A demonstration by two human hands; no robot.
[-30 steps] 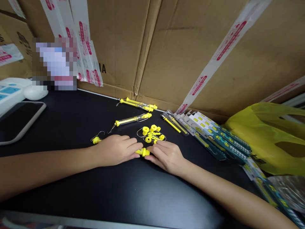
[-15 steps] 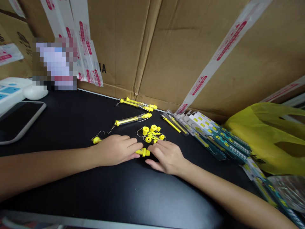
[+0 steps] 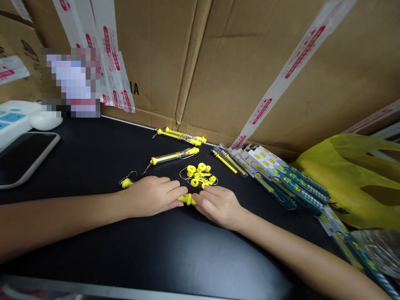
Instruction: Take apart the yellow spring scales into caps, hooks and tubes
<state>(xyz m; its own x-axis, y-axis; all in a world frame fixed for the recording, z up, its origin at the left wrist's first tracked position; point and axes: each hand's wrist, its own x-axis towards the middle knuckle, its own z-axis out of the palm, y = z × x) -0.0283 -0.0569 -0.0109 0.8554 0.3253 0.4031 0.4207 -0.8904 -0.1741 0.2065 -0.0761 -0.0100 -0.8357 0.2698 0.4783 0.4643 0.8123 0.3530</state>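
L hand [image 3: 153, 196] gripping yellow tube [image 3: 188, 199], hiding its mid., R hand [image 3: 220, 206] pinching end, blk tbl [image 3: 178, 258] below, cardbd [image 3: 262, 71] beyond

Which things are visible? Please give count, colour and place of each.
Table: one, black, underneath
Held spring scale: one, yellow, front centre
Other spring scales: three, yellow and clear, rear centre
Loose fittings: several, yellow, centre
Packages: several, green and white, right
Bare rod: one, yellow, beside packages
Plastic bag: one, yellow, far right
Crumpled plastic: one, clear, right edge
Phone: one, black with pale case, left
Power strip: one, white and blue, behind phone
Cardboard boxes: at least two, brown, back
Tape strips: several, white and red, on boxes
Left hand: one, bare, on held spring scale
Right hand: one, bare, at scale's end
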